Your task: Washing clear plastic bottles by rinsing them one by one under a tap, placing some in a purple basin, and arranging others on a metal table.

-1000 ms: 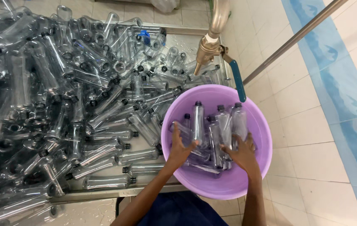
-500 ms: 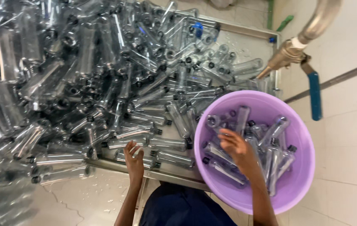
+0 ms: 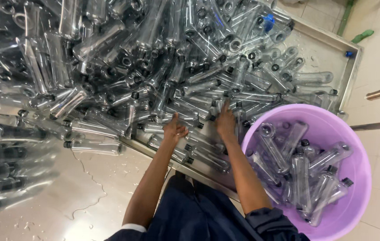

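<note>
Both hands reach into the heap of clear plastic bottles (image 3: 163,76) that fills a shallow metal tray (image 3: 348,85). The left hand (image 3: 174,130) lies palm down on bottles at the near edge of the heap, fingers curled loosely together, thumb raised toward 12 o'clock; whether its grip has closed on one bottle I cannot tell. The right hand (image 3: 225,120) sits just beside it at 3 o'clock, fingers spread apart and pressed flat on bottles lying crosswise, clamped on nothing that can be seen. Bottles touch both palms and spread away from them toward 9, 12 and 1 o'clock. The heap holds far too many bottles to count, well over a hundred, most with black caps; one blue cap (image 3: 268,20) shows at 1 o'clock from the hands. A purple basin (image 3: 359,178) stands at 4 o'clock from the right hand, near its forearm, holding roughly ten capped bottles (image 3: 301,174). The tray's near rim runs diagonally under both wrists; its far right rim stands at 2 o'clock. Open wet floor (image 3: 65,201) lies at 7 o'clock from the left hand, and dry tile at 3 o'clock beyond the basin.
</note>
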